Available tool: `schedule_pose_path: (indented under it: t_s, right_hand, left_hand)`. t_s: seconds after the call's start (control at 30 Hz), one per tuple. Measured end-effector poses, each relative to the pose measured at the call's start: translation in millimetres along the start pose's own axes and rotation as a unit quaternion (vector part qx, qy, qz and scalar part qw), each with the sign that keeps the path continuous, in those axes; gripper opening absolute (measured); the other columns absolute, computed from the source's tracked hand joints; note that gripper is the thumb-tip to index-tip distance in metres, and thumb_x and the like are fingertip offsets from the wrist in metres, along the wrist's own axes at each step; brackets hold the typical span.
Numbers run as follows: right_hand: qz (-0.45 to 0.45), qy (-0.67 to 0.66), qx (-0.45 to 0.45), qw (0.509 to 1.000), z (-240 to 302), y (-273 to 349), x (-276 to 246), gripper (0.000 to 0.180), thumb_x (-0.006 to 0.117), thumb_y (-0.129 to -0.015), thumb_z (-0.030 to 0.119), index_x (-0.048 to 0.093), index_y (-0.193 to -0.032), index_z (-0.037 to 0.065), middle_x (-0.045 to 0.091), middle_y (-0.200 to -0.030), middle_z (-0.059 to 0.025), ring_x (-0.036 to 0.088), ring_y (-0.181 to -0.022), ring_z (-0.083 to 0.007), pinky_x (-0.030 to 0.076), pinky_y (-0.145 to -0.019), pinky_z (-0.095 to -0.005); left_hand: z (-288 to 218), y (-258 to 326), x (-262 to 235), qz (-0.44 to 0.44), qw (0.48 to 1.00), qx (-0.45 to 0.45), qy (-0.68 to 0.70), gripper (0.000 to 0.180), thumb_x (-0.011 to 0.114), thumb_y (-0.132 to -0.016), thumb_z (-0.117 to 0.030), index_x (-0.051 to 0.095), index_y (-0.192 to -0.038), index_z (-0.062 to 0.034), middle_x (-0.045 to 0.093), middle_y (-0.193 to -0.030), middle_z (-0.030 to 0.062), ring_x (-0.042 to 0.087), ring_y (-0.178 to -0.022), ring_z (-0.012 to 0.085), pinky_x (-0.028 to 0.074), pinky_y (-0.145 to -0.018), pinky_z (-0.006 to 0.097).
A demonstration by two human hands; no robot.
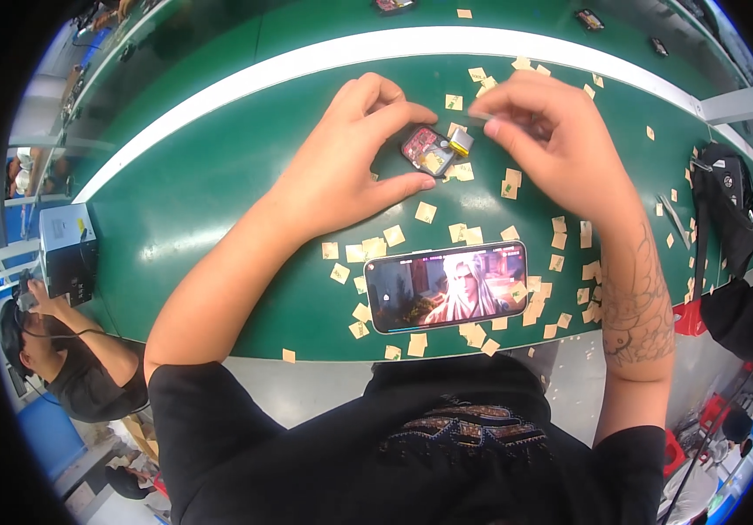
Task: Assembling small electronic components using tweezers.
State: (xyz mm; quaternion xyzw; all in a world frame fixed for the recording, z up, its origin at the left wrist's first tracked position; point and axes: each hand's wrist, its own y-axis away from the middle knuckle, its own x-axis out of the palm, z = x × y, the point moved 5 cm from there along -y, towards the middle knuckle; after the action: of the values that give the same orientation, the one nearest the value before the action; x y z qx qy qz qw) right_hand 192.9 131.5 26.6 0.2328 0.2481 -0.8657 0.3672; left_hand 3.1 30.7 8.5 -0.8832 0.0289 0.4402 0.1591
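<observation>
A small black-cased device lies on the green bench with its circuit side up. Its inside shows red and grey parts and a pale paper square. My left hand curves around it from the left, thumb at its lower edge and forefinger by its upper edge, steadying it. Against its right side sits a small silver battery cell with a yellow end. Just right of the cell, my right hand is closed, thumb and forefinger pinching a thin pale piece too small to make out.
A phone playing a video lies in front of me. Several pale paper squares are scattered around it. Tweezers and a black bag lie at the right. A white rail crosses behind. A person sits at the left.
</observation>
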Motion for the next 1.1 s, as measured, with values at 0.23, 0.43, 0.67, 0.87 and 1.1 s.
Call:
schedule_pose_path:
  t_s: [0.23, 0.43, 0.67, 0.87, 1.1]
  right_hand:
    - [0.065, 0.191, -0.044, 0.978, 39.0, 4.9, 18.9, 0.013, 0.076, -0.085, -0.002, 0.07, -0.097, 0.001, 0.066, -0.089, -0.0141, 0.066, -0.079, -0.0372, 0.052, -0.068, -0.043]
    - [0.068, 0.212, -0.023, 0.975, 32.6, 3.4, 25.8, 0.008, 0.071, -0.09, 0.001, 0.07, -0.098, 0.003, 0.068, -0.089, -0.0132, 0.07, -0.086, -0.0359, 0.056, -0.074, -0.0456]
    - [0.011, -0.033, 0.033, 0.999, -3.1, -1.8, 18.2, 0.014, 0.066, -0.093, -0.005, 0.069, -0.106, 0.0, 0.069, -0.091, -0.012, 0.068, -0.079, -0.0279, 0.056, -0.074, -0.0362]
    - [-0.054, 0.018, 0.007, 0.998, -12.6, -1.7, 6.7, 0.011, 0.065, -0.099, 0.003, 0.068, -0.108, -0.002, 0.074, -0.096, -0.0167, 0.071, -0.081, -0.0323, 0.057, -0.077, -0.0397]
    - [-0.055, 0.182, 0.059, 0.98, -15.6, -5.8, 7.2, 0.016, 0.066, -0.102, 0.019, 0.072, -0.101, 0.004, 0.073, -0.084, -0.0172, 0.069, -0.077, -0.0382, 0.054, -0.069, -0.0458]
  left_hand:
    - [-1.7, -4.4, -1.6, -0.015, 0.999, 0.028, 0.012, 0.051, 0.095, -0.071, -0.008, 0.068, -0.114, -0.0047, 0.059, -0.108, 0.0088, 0.06, -0.106, 0.0296, 0.054, -0.091, 0.039]
    - [0.4, -5.2, -1.3, -0.037, 0.998, 0.05, 0.015, 0.05, 0.097, -0.068, -0.009, 0.067, -0.108, -0.0019, 0.062, -0.099, 0.0101, 0.062, -0.094, 0.0304, 0.055, -0.081, 0.038]
    - [-1.7, 0.9, -4.6, -0.05, 0.997, 0.035, -0.039, 0.056, 0.1, -0.064, -0.014, 0.067, -0.108, -0.0025, 0.064, -0.105, 0.0104, 0.063, -0.098, 0.031, 0.053, -0.083, 0.038]
    - [-3.1, -0.2, -11.1, -0.016, 0.999, 0.041, 0.008, 0.061, 0.097, -0.067, -0.008, 0.064, -0.118, -0.0021, 0.068, -0.114, 0.0107, 0.067, -0.104, 0.0304, 0.056, -0.092, 0.038]
    - [-3.3, 0.7, -5.7, -0.005, 0.998, 0.041, 0.046, 0.055, 0.092, -0.073, -0.001, 0.064, -0.121, -0.0015, 0.07, -0.113, 0.0122, 0.07, -0.102, 0.0283, 0.059, -0.094, 0.038]
